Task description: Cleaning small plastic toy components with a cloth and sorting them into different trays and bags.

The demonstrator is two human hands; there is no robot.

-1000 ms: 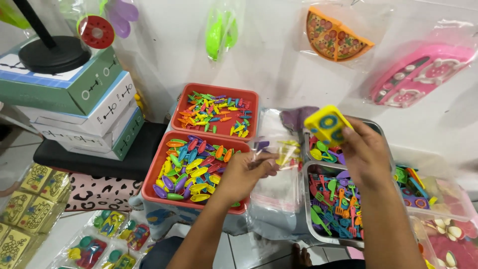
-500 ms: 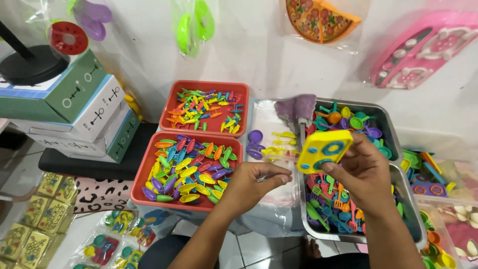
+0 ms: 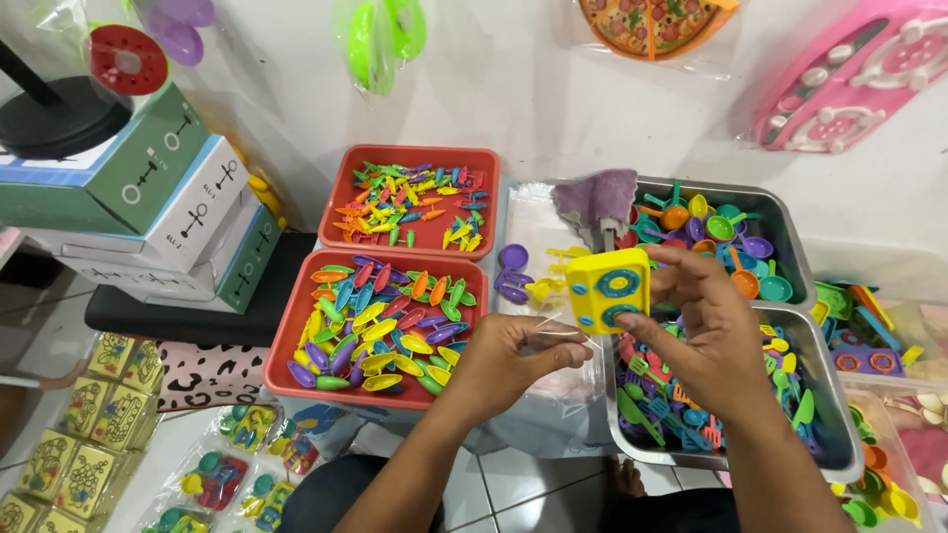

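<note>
Yellow plastic toy stove w/ blue burner rings (image 3: 609, 289), frame centre, is now sitting lower; right hand (image 3: 706, 331) gripping it, left hand (image 3: 513, 355) pinching clear plastic bag (image 3: 553, 331) open — stove nearing bag mouth.

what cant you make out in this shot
- Head view: the clear bag pinched by the left hand is see-through, so its opening is unclear.
- The right hand covers part of the metal tray.
- The toy pizza is cut by the top edge.
</note>
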